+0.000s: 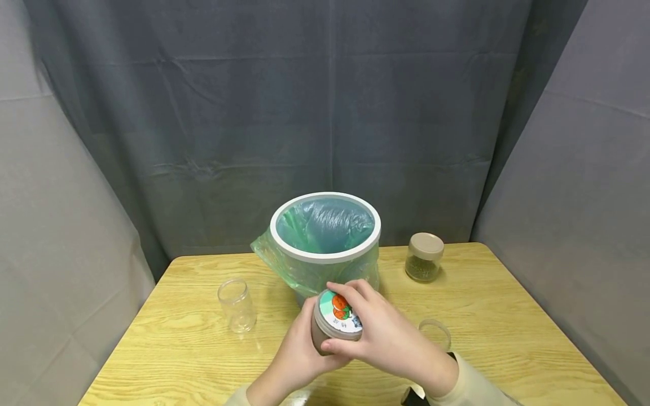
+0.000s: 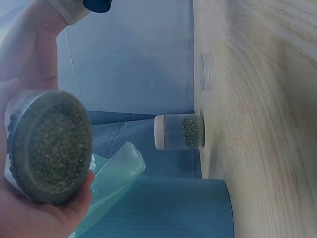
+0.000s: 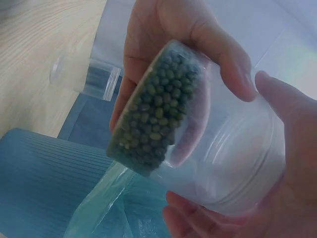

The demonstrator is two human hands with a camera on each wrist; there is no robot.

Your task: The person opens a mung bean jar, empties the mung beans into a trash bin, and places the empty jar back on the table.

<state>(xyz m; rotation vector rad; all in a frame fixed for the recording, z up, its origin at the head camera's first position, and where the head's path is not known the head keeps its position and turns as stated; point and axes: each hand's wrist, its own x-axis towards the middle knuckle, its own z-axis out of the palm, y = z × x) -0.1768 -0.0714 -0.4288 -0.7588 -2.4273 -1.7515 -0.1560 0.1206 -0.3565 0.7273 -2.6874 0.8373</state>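
Observation:
Both hands are on a clear jar (image 3: pixel 158 104) part filled with small green beans, held tilted above the table's near side. My left hand (image 1: pixel 297 349) grips the jar's body, its fingers wrapped round it in the right wrist view. On the lid (image 1: pixel 339 313), which bears a round label with orange fruit, my right hand (image 1: pixel 381 332) closes its fingers and thumb round the edge. The lid sits on the jar's mouth. In the left wrist view, the beans (image 2: pixel 57 148) show through the jar's base.
Just beyond the hands stands a bin with a white rim (image 1: pixel 325 257) and a green plastic bag (image 1: pixel 276 262). An uncovered clear jar (image 1: pixel 237 307) is at left. A lidded jar of green beans (image 1: pixel 424 259) stands at back right. A clear ring-like piece (image 1: pixel 435 322) lies near the right forearm.

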